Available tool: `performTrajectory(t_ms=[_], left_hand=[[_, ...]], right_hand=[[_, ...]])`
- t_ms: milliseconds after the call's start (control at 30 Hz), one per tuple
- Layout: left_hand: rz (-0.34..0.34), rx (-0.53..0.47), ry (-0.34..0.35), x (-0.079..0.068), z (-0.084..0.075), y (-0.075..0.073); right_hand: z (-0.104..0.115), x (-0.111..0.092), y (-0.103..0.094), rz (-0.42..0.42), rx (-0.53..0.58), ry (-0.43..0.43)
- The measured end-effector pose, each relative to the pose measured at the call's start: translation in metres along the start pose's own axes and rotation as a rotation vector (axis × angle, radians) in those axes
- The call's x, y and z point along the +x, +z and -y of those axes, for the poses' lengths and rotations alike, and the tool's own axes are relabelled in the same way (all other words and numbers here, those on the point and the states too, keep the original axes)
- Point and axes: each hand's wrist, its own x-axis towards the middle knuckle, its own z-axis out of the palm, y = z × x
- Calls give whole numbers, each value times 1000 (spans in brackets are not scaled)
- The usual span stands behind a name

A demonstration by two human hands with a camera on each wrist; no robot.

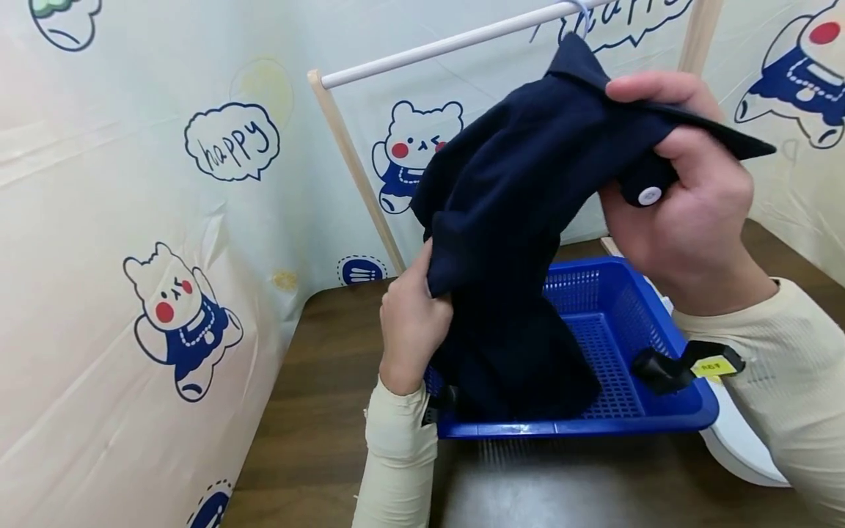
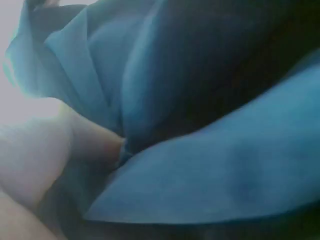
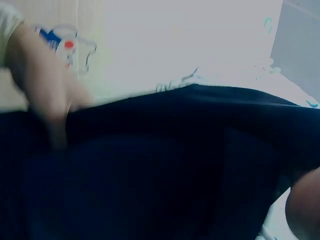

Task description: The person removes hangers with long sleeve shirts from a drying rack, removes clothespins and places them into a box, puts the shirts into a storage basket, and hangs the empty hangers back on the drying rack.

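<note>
A navy blue collared shirt (image 1: 508, 183) is stretched between both hands, its lower part hanging over a blue basket (image 1: 693, 418). At its left edge, my left hand (image 1: 414, 323) grips the cloth with curled fingers. My right hand (image 1: 703, 183) pinches the upper right part near the pointed collar, thumb on top, with a white button (image 1: 650, 196) beside the fingers. Folds of the shirt (image 2: 200, 185) fill the left wrist view around the left hand (image 2: 35, 145). In the right wrist view, dark cloth (image 3: 150, 175) spans from the left hand (image 3: 50, 97) to the right hand (image 3: 305, 205).
Behind the shirt stands a rack with a white rail (image 1: 436, 50) and wooden posts (image 1: 356, 169). A pale hanger hook (image 1: 584, 16) shows at the rail, just above the collar. Under the basket is a brown wooden table (image 1: 317, 411); a white rounded object (image 1: 746, 440) lies by the right sleeve.
</note>
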Motion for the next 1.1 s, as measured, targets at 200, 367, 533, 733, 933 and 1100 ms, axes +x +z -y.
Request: performTrajectory(t_ms=[200, 367, 533, 733, 933, 1100], left_hand=[[-114, -117, -26, 4, 13, -5], [-239, -189, -16, 8, 17, -6], [-281, -247, -43, 14, 20, -5], [-297, -301, -124, 16, 21, -7], [-279, -304, -124, 14, 19, -8], [-260, -304, -54, 10, 10, -2]], right_hand=[[2, -9, -24, -66, 49, 159], [-2, -17, -50, -62, 57, 308], [0, -22, -80, 84, -282, 640], [-1, -22, -105, 422, -847, 937], [-2, -28, -109, 404, -1012, 811], [-18, -52, -83, 487, -1071, 466]])
